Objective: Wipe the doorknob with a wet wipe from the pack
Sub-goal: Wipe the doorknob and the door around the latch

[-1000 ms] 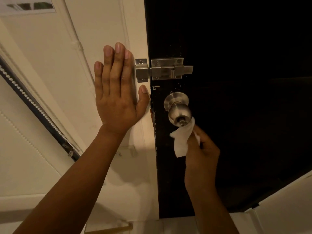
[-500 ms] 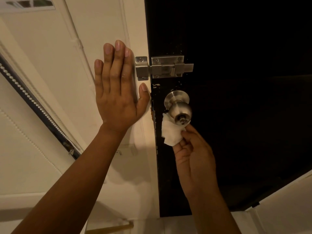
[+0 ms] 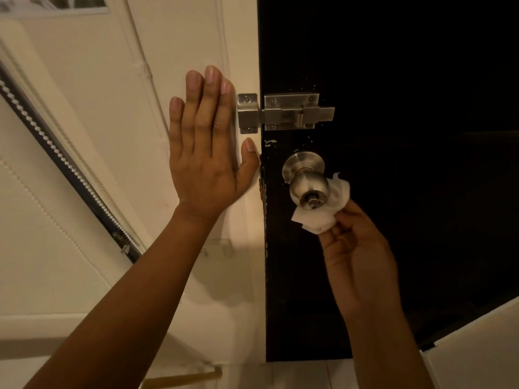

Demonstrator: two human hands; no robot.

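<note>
A round steel doorknob (image 3: 308, 186) sticks out of a black door (image 3: 393, 80). A crumpled white wet wipe (image 3: 323, 217) is pressed against the knob's underside and right side. My right hand (image 3: 359, 256) pinches the wipe from below, palm turned toward me. My left hand (image 3: 205, 153) lies flat and open against the cream door frame (image 3: 252, 262), fingers together and pointing up, thumb near the door's edge. The pack of wipes is out of view.
A steel slide bolt (image 3: 292, 112) sits just above the knob, its keeper (image 3: 247, 113) on the frame by my left fingertips. A dark beaded strip (image 3: 70, 175) runs diagonally across the cream wall at left. A white surface (image 3: 477, 346) fills the lower right corner.
My right hand has swept the wipe from the knob's lower left, under it, to its right side. The left hand has stayed flat on the frame.
</note>
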